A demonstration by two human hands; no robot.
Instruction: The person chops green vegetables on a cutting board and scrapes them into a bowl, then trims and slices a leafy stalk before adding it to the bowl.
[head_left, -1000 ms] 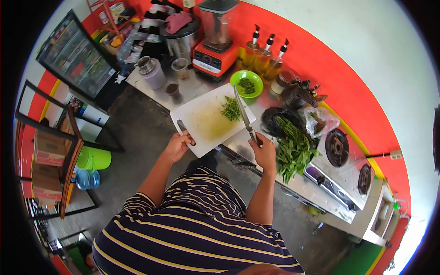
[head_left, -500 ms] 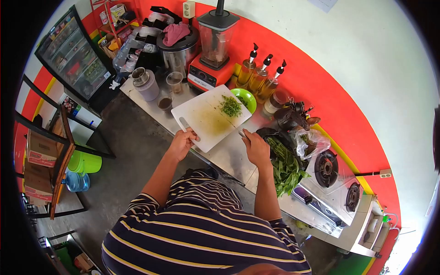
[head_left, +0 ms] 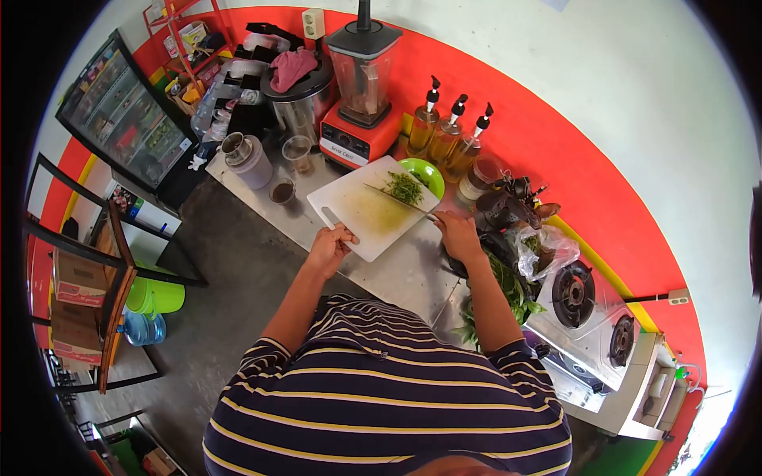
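Observation:
My left hand (head_left: 332, 249) is closed on the near corner of a white cutting board (head_left: 349, 194), beside its handle slot. A pile of finely chopped green leaves (head_left: 406, 187) sits toward the board's far right side, with a yellow-green stain (head_left: 381, 214) in front of it. My right hand (head_left: 459, 236) is closed around the handle of a knife (head_left: 409, 205). The blade points left across the board, along the near side of the chopped leaves. A bright green bowl (head_left: 434, 176) stands right behind the board, partly hidden by it.
A red blender (head_left: 359, 131) and several pump bottles (head_left: 443, 135) stand behind the board. Cups (head_left: 297, 152) are at left. Leafy greens (head_left: 508, 293), a plastic bag (head_left: 548, 252) and a gas stove (head_left: 583, 317) lie to the right. The steel counter's front edge (head_left: 266, 213) runs diagonally.
My right hand has moved forward and right, bringing the knife blade across the board beside the chopped leaves. My left hand still holds the board's corner. The view has shifted slightly.

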